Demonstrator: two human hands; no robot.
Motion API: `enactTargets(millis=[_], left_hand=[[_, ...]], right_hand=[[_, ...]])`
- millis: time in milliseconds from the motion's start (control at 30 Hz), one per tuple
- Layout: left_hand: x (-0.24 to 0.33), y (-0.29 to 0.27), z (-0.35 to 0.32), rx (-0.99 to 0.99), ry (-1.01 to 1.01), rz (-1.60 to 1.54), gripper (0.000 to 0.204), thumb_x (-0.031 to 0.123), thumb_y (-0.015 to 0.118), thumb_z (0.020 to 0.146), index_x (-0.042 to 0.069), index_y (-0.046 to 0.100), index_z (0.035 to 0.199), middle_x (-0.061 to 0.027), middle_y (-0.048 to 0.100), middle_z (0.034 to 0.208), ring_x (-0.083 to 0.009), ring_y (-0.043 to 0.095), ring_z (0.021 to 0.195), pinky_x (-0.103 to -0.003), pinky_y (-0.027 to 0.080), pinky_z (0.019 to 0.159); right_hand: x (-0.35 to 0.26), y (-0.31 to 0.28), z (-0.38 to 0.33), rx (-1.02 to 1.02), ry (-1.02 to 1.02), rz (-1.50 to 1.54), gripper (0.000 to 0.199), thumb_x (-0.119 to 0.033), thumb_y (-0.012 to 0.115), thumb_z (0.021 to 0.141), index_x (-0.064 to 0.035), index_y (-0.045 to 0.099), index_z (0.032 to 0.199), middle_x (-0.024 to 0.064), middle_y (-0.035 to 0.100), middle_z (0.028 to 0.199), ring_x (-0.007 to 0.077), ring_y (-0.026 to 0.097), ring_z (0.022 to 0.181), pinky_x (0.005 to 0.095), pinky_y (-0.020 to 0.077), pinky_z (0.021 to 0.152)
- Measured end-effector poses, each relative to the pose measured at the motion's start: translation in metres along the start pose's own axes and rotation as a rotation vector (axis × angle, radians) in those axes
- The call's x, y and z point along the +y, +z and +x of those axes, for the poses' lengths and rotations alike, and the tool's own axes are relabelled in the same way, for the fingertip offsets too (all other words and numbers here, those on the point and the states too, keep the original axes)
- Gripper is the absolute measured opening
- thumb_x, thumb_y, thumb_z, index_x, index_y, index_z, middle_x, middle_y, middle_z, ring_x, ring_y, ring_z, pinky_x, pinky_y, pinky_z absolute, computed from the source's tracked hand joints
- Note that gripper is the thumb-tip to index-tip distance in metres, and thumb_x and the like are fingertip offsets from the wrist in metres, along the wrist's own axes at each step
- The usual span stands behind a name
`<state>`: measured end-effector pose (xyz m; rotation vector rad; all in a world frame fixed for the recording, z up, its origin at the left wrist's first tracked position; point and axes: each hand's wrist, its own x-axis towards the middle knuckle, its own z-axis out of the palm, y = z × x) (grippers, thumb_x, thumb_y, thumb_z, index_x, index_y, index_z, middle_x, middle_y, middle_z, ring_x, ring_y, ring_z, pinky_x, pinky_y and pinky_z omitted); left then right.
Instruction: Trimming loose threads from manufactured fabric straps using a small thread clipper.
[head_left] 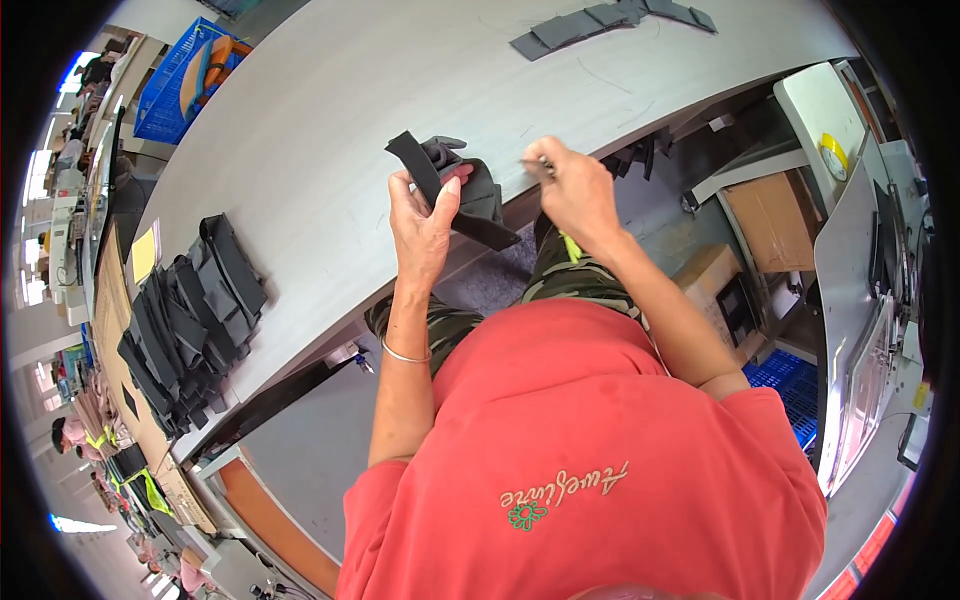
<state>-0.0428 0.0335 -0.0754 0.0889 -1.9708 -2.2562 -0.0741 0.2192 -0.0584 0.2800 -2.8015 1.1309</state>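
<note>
My left hand [425,225] is raised over the table's near edge, its thumb and fingers closed on a dark grey fabric piece [482,190]. A flat black band runs diagonally along that piece, and the rest of the cloth is folded behind it. To the right, my right hand [572,190] is curled round a small dark tool [540,167] that pokes out past the fingers. Blur hides the tool's exact kind. A gap separates it from the cloth. Just below the right hand, a bright yellow-green strip [570,248] shows against my camouflage trousers.
On the pale table [320,130], a pile of dark grey fabric pieces [190,320] lies at the left beside a yellow paper [145,254]. More flat grey pieces [590,27] lie at the far side. A blue basket [170,90] stands far left; cardboard boxes [770,220] sit at right.
</note>
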Motion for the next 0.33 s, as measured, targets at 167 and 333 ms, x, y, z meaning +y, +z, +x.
enactTargets(millis=[167,333], left_hand=[[0.000,0.001,0.000,-0.009,0.017,-0.067,0.031,0.012,0.061,0.091,0.000,0.040,0.109,-0.0177,0.060,0.112,-0.0149,0.058,0.099,-0.028,0.047,0.085],[-0.004,-0.004,0.003,-0.044,-0.018,0.014,0.037,0.015,0.063,0.090,0.000,0.038,0.114,-0.0192,0.059,0.114,-0.0213,0.058,0.109,-0.033,0.046,0.096]], right_hand=[[-0.017,-0.038,0.000,-0.209,0.062,0.114,0.029,-0.024,0.064,0.086,-0.0116,0.060,0.113,0.0128,0.065,0.089,0.0269,0.062,0.083,0.0389,0.0484,0.075],[-0.002,-0.030,-0.003,-0.332,-0.199,0.008,0.037,-0.022,0.060,0.090,-0.0112,0.053,0.125,0.0140,0.061,0.115,0.0270,0.058,0.106,0.0395,0.0450,0.090]])
